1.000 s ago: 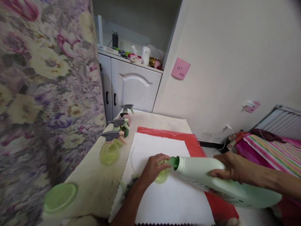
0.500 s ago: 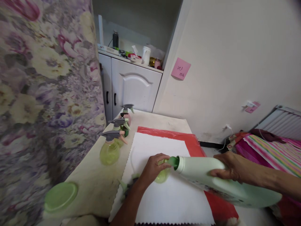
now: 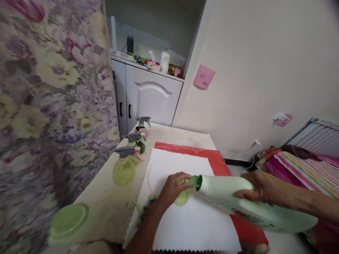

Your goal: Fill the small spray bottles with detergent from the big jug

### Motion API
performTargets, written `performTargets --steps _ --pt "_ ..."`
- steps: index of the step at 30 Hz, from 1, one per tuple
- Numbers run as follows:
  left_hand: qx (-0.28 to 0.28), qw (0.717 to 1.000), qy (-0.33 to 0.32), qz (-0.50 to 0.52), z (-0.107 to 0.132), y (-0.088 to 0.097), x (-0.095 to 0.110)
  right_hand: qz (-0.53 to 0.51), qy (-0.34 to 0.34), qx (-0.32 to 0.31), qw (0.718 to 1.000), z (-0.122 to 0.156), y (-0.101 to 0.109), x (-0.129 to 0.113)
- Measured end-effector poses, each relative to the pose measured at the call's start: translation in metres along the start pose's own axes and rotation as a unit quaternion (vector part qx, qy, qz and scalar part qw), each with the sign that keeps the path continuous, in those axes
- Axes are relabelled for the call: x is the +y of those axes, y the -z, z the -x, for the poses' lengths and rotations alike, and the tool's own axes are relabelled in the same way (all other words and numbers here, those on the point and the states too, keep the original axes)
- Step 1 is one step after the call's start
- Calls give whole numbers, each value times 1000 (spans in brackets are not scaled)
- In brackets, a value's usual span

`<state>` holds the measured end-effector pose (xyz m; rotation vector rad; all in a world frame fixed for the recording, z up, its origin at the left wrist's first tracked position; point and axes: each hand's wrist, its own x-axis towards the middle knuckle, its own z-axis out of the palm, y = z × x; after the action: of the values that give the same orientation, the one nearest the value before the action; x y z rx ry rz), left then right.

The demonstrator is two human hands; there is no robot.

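Note:
My left hand (image 3: 171,188) is wrapped round a small yellow-green bottle (image 3: 182,197) that stands on a white cloth (image 3: 185,222). My right hand (image 3: 255,188) grips a large pale green jug (image 3: 246,204), tilted almost flat. The jug's green spout (image 3: 195,181) sits right over the small bottle's mouth. A detached spray head (image 3: 141,209) with a thin tube lies on the cloth beside my left wrist.
Three spray bottles, the nearest yellow-green (image 3: 124,166), stand in a row along the table's left side. A green lid (image 3: 68,220) lies near the front left. A red sheet (image 3: 212,157) lies under the cloth. A floral curtain (image 3: 50,106) hangs left; a white cabinet (image 3: 148,102) stands behind.

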<state>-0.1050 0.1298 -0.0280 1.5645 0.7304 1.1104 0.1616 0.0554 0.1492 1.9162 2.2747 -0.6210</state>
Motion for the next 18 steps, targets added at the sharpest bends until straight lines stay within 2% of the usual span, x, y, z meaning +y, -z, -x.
performTargets --steps 18 --pt "-6 1000 -15 -7 0 0 -3 0 -6 -11 1000 0 1 -2"
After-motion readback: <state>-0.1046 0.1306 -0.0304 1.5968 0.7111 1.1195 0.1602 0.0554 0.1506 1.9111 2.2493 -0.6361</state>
